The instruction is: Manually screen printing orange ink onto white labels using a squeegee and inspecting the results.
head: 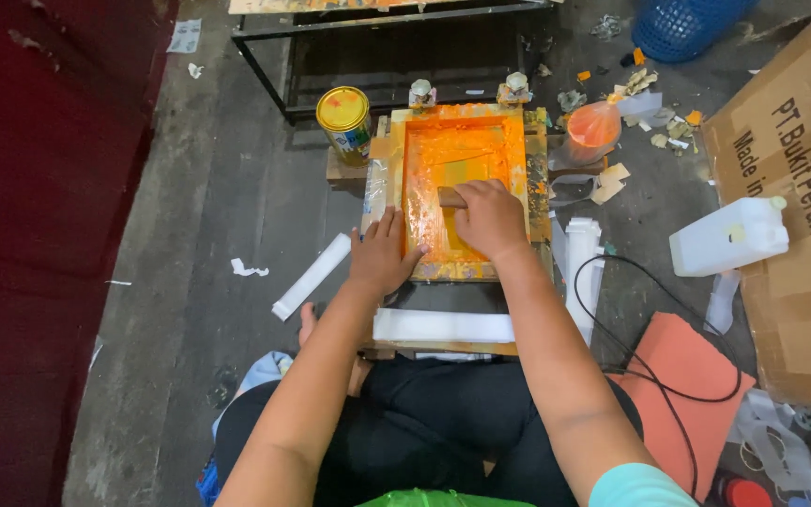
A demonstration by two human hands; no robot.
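A wooden screen-printing frame (537,188) smeared with orange ink lies flat on a low stand in front of me. My right hand (490,218) is closed around a wooden squeegee handle (450,196) inside the frame, over the orange mesh (462,150). On the frame's lower left edge, my left hand (382,253) presses flat with fingers spread. A stack of white strips (443,326) sits just below the frame, near my knees.
A yellow-lidded paint can (345,117) stands left of the frame. An orange-filled plastic bag (591,127) and paper scraps lie to the right. Further right are a white jerrycan (729,237), a cardboard box (800,178), a black cable (650,366) and an orange sheet (682,361). A blue basket (687,26) sits behind.
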